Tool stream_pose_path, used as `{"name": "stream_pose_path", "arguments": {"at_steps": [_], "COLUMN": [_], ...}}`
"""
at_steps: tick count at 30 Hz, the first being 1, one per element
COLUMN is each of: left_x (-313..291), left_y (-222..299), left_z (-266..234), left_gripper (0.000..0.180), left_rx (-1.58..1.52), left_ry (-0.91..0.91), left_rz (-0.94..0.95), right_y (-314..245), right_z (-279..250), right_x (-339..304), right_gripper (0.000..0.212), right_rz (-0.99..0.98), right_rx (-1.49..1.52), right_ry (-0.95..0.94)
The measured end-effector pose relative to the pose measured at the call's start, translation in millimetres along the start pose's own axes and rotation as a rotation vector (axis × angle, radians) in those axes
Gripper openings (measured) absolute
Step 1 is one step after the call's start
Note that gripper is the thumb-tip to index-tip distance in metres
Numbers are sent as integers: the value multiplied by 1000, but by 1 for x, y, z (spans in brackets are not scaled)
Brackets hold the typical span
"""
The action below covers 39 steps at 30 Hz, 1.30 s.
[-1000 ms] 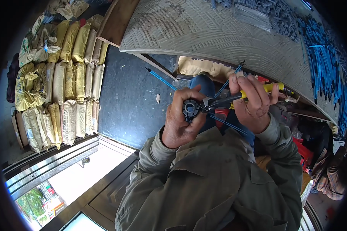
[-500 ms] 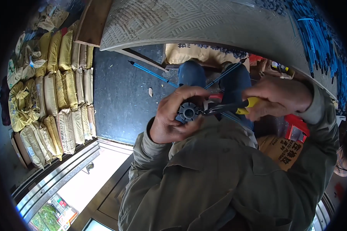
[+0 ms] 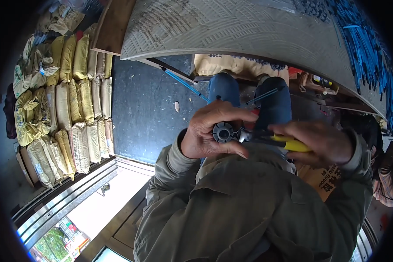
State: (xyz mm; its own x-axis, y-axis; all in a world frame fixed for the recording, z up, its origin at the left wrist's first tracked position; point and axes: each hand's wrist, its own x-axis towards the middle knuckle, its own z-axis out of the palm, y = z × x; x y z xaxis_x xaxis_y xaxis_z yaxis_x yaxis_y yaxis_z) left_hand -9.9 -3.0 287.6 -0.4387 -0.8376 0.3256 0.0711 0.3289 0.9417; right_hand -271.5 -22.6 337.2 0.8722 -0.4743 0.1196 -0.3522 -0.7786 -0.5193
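My left hand [image 3: 198, 136] is wrapped around a dark round piece with a slotted rim [image 3: 225, 132], its thumb and forefinger stretched to the right. Yellow-handled pliers [image 3: 298, 144] lie sideways in my right hand [image 3: 322, 139], the grip partly smeared by motion. Their metal jaws meet the right edge of the slotted piece; what they bite on is too small to tell. Beyond my hands, one blue rod with dark fittings [image 3: 183, 83] slants out to the left of my knees. Another blue rod [image 3: 266, 94] crosses my right knee.
A grey patterned board [image 3: 231, 30] spans the far side, with bundles of blue rods [image 3: 363, 52] on its right. Stacked yellow and tan sacks [image 3: 75, 102] stand at the left beside a dark floor [image 3: 139, 109]. A brown printed bag [image 3: 316, 181] lies by my right side.
The pliers and my right hand have turned slightly and shifted right and nearer me. The slotted piece appears farther right and tilted differently. The whole view has shifted a little.
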Motion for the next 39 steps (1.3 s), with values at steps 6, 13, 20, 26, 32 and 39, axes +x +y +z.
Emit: {"name": "stream_pose_path", "arguments": {"at_steps": [6,13,20,26,32,39], "left_x": [-3,-3,-2,-8,-12,-8], "left_y": [-7,-3,-13,-9,-9,-10], "left_z": [-2,4,3,16,20,21], "left_gripper": [59,59,61,59,57,55], "left_rx": [-8,-10,40,71,151,158], "left_ry": [-100,-26,-76,100,225,259], "left_rz": [56,-22,79,62,53,93], "right_y": [21,8,27,4,6,19], "right_z": [-21,0,0,22,13,61], "right_x": [9,-12,-17,-4,3,3], "right_gripper": [54,52,49,37,38,27], "right_rz": [493,227,357,58,22,38], "right_rx": [1194,165,1316,-210,-455,-227], "right_ry": [-670,-193,-437,182,247,447]}}
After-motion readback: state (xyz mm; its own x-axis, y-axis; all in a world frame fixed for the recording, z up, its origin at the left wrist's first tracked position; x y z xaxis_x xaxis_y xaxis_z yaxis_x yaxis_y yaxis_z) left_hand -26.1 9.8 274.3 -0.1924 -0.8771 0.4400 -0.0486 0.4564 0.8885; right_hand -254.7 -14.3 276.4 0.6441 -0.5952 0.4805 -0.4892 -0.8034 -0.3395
